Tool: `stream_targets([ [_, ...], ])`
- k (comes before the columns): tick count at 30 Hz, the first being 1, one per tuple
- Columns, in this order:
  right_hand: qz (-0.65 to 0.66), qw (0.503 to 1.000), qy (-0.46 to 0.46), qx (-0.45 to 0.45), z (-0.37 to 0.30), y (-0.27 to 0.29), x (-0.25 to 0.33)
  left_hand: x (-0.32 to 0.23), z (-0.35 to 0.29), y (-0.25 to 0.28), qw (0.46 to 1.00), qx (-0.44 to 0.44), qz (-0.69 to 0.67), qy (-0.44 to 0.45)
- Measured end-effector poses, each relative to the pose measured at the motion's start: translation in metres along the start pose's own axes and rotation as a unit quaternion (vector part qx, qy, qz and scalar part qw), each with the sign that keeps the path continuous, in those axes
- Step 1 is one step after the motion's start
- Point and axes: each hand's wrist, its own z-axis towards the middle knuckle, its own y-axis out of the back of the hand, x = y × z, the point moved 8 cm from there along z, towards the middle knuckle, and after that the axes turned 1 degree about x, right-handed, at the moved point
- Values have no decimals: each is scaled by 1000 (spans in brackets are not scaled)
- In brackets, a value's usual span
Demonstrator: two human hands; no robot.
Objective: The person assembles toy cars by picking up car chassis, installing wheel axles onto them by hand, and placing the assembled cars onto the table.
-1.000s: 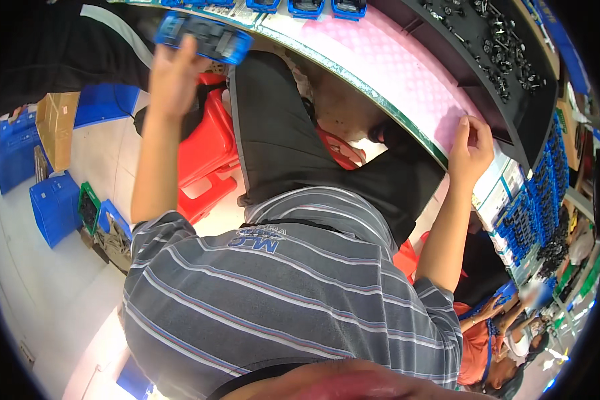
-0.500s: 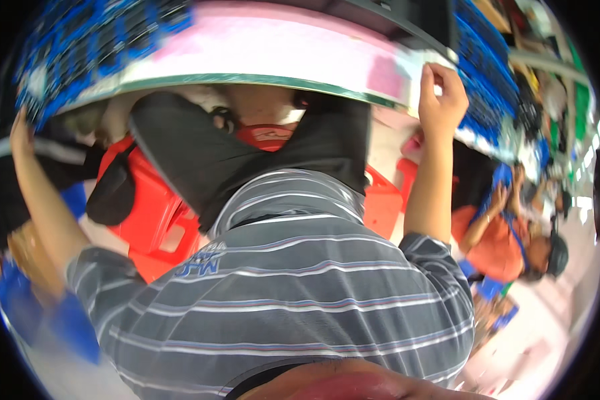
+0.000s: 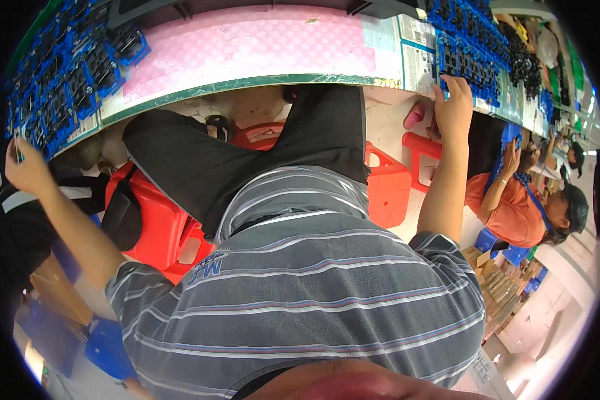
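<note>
My left hand [image 3: 28, 167] is at the far left, beside the near edge of several blue trays [image 3: 80, 87] holding black parts. Its fingers are curled together around a small thing I cannot make out. At the right, my right hand [image 3: 455, 110] reaches the near edge of another group of blue trays [image 3: 470, 60] with black parts. Its thumb and fingers are bent in a pinch at a tray corner; what lies between them is mostly hidden.
A pink dotted mat [image 3: 253, 43] covers the table's middle, with a dark rail [image 3: 300, 5] along its far side. Below are red stools [image 3: 150, 227] [image 3: 388, 190]. A co-worker in an orange top [image 3: 513, 207] sits at the right. Blue bins [image 3: 110, 347] stand at lower left.
The view has shifted, and the trays show more sharply. My right hand has moved from beside the mat to the right tray group's near edge. My left hand has curled inward.
</note>
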Motion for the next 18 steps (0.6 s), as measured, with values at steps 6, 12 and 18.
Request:
stream_targets([
  [6,167,984,50,-32,-20,4,102,-254,-193,17,778,389,-463,171],
  [12,402,863,293,92,-12,41,256,-390,-299,46,245,450,-806,295],
  [18,265,948,174,-35,155,30,203,-371,-282,54,344,492,-766,230],
])
